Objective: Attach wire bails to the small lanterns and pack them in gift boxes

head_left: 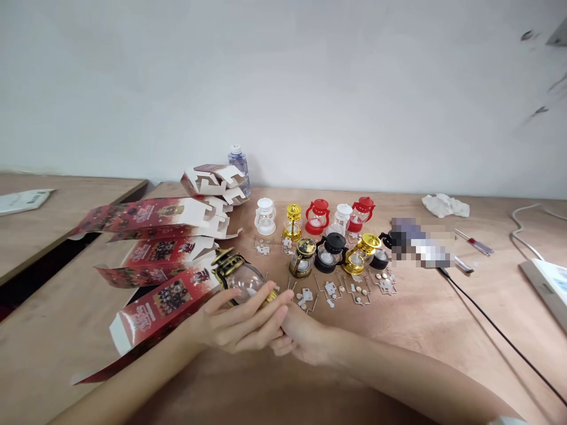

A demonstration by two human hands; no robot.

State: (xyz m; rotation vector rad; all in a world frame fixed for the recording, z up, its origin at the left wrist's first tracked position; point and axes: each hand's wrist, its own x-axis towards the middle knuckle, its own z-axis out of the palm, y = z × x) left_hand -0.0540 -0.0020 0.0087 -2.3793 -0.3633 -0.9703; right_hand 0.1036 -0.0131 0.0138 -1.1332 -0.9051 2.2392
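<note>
My left hand (pixel 239 321) and my right hand (pixel 301 339) meet at the table's middle front, both closed around a small bronze lantern (pixel 239 274) with a clear globe, tilted to the left. My left fingers lie across its lower side; my right hand grips from underneath, its fingers mostly hidden. Just left of the lantern lies a red and white carton (pixel 163 304), open end toward it. Behind stand several toy lanterns: white (pixel 264 216), gold (pixel 293 221), red (pixel 318 216), black (pixel 330 251).
Several more red cartons (pixel 155 218) are stacked at the left. Small metal handles and button cells (pixel 354 289) lie scattered before the lanterns. A plastic bottle (pixel 239 162), a crumpled tissue (pixel 445 205), a screwdriver (pixel 475 242), a black cable (pixel 496 330) and a white device (pixel 547 283) are at the back and right.
</note>
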